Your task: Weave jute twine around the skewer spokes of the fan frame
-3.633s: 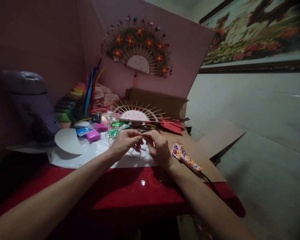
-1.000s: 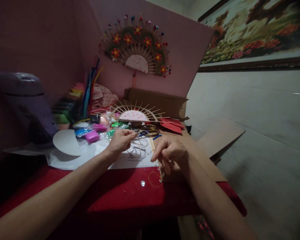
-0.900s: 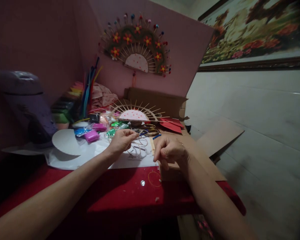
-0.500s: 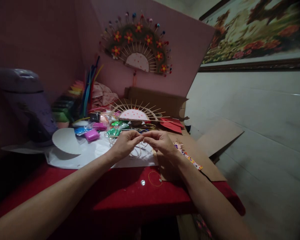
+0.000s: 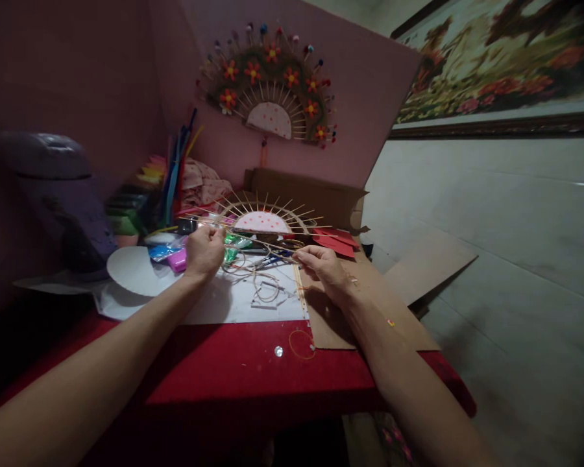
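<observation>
You've got tan twine (image 5: 261,242) pinched in your left hand (image 5: 205,253) and right hand (image 5: 324,266), above the counter (image 5: 199,366) near the stick fan (image 5: 263,222). Probably light and limp, so fingertip pinches either side should hold.

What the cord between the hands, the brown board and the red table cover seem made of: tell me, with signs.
Cord: probably plant fibre, perhaps jute, dull; it looks tan, but is too thin to be sure. Brown board: likely cardboard, matte; flat, plain brown, straight front edge. Red table cover: seemingly fabric, matte; little glare shows.
</observation>
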{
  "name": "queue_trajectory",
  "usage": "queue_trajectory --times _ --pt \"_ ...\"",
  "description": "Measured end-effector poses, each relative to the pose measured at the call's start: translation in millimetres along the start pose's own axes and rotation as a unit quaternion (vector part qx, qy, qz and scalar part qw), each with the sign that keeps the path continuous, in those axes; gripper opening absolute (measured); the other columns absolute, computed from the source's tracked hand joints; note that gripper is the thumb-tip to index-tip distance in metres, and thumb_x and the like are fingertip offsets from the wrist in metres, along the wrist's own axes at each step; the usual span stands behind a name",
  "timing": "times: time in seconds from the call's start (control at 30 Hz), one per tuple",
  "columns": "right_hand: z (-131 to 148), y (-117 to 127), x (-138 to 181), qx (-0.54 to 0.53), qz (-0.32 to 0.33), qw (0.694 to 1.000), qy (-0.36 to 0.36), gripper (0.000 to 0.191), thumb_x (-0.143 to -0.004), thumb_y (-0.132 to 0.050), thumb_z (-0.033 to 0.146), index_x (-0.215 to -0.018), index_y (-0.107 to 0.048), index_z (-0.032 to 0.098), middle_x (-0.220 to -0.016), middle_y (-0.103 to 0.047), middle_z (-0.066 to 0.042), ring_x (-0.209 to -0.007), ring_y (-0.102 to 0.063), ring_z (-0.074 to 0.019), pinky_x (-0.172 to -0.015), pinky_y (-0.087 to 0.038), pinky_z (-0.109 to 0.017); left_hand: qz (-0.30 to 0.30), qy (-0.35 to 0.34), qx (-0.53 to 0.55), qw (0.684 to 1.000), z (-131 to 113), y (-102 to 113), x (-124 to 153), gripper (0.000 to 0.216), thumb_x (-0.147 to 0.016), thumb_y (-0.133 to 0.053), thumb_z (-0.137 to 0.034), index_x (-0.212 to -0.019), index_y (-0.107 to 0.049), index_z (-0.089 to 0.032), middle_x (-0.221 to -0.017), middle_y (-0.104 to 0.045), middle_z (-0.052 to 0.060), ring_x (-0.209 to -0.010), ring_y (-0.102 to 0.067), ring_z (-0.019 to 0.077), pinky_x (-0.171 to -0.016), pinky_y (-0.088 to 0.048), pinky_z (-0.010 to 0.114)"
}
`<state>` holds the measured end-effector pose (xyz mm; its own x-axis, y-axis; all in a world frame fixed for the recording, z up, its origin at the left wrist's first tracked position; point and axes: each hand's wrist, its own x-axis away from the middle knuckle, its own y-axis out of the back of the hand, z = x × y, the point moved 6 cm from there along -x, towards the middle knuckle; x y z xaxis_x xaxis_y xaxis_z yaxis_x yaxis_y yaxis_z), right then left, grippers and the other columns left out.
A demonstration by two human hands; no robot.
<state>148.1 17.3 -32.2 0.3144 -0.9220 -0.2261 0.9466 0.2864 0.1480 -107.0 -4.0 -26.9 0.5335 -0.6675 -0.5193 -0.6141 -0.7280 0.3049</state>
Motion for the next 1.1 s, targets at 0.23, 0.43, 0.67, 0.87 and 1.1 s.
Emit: queue_trajectory --times 0.23,0.43,0.67,0.87,1.1 --pt "-2.3 9.1 -2.1 -0.089 -0.027 0.995 -0.030 0.018 -0.061 -0.068 0.031 -0.065 -0.058 0.016 -0.049 -0.039 0.007 -0.040 -0.023 -0.0038 -0.041 -0.008 -0.022 -0.064 0.051 -0.080 0.993 9.0 11.4 -7.0 0.022 -0.079 -0.052 -0.035 -0.064 -0.057 -0.019 -0.060 -0.056 0.002 -0.060 -0.050 0.0171 -0.054 -0.033 0.027" --pt "3.4 7.8 0.7 -0.079 -0.037 0.996 -0.003 0.018 -0.063 -0.067 0.031 -0.066 -0.060 0.016 -0.046 -0.033 0.009 -0.040 -0.021 -0.0042 -0.042 -0.010 -0.023 -0.025 0.045 -0.144 0.988 10.2 10.6 -7.4 0.025 -0.082 -0.048 -0.037 -0.078 -0.065 -0.019 -0.074 -0.065 0.006 -0.069 -0.058 0.0207 -0.058 -0.037 0.029" --pt "9.5 0.9 3.2 0.006 -0.035 0.998 0.057 0.019 -0.064 -0.068 0.034 -0.064 -0.062 0.016 -0.049 -0.044 0.006 -0.044 -0.028 -0.0054 -0.043 -0.018 -0.023 0.045 -0.184 -0.262 0.946 -47.3 2.9 31.6 0.024 -0.084 -0.051 -0.030 -0.076 -0.071 -0.020 -0.121 -0.059 0.009 -0.100 -0.054 0.0293 -0.074 -0.043 0.038" --pt "5.2 -21.2 7.5 0.015 0.031 0.997 0.071 0.024 -0.066 -0.068 0.040 -0.064 -0.062 0.017 -0.051 -0.044 0.005 -0.048 -0.032 -0.0072 -0.046 -0.024 -0.023 0.310 -0.125 0.135 0.933 -67.8 -37.3 67.5 0.017 -0.075 -0.061 -0.028 -0.084 -0.068 -0.016 -0.080 -0.068 0.007 -0.059 -0.058 0.0140 -0.052 -0.046 0.026" --pt "3.1 -24.3 9.4 0.067 0.043 0.989 0.123 0.022 -0.077 -0.058 0.039 -0.071 -0.058 0.018 -0.057 -0.047 0.004 -0.052 -0.040 -0.0089 -0.049 -0.031 -0.023 0.418 0.030 0.238 0.876 -52.2 -53.9 77.4 0.020 -0.077 -0.058 -0.031 -0.067 -0.058 -0.014 -0.052 -0.054 -0.001 -0.037 -0.045 0.0074 -0.034 -0.035 0.020"
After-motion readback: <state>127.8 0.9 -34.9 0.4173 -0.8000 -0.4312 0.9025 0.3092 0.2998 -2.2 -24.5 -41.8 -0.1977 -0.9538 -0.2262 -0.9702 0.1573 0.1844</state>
